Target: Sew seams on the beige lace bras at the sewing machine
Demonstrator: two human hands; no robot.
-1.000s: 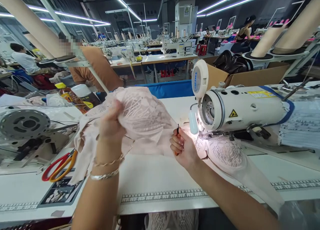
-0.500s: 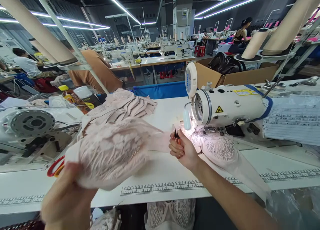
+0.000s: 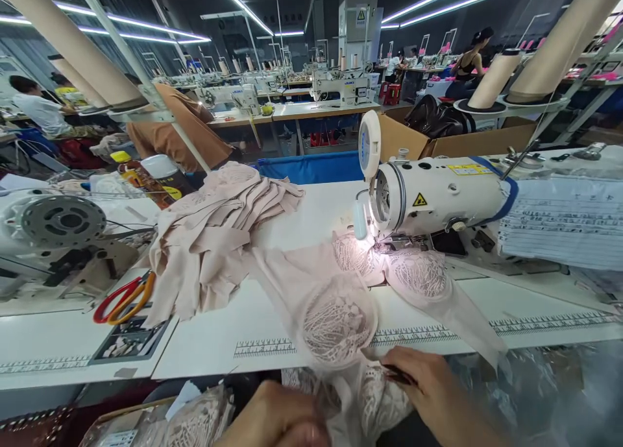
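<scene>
A pale pink lace bra (image 3: 338, 320) hangs over the front edge of the table. My right hand (image 3: 426, 388) is closed around thread snips (image 3: 402, 374), their dark tip showing, with its fingertips at the bra's edge. My left hand (image 3: 287, 414) is blurred at the bottom, fingers curled beside the hanging fabric; what lies inside them is hidden. Another bra (image 3: 418, 275) lies under the lit needle area of the white sewing machine (image 3: 438, 191). A layered pile of pink bra pieces (image 3: 209, 239) sits left of centre.
Red- and orange-handled scissors (image 3: 129, 299) lie above a small recessed tray (image 3: 131, 340) at left. A printed ruler (image 3: 263, 348) runs along the table's front. Bagged lace pieces (image 3: 195, 421) are below. A written sheet (image 3: 559, 220), cardboard box (image 3: 487, 145) and thread cones (image 3: 494, 80) stand right.
The bra in my left hand has moved from the left down to the table's front edge, centre. My right hand has come down and nearer with the snips, from the machine to the bra.
</scene>
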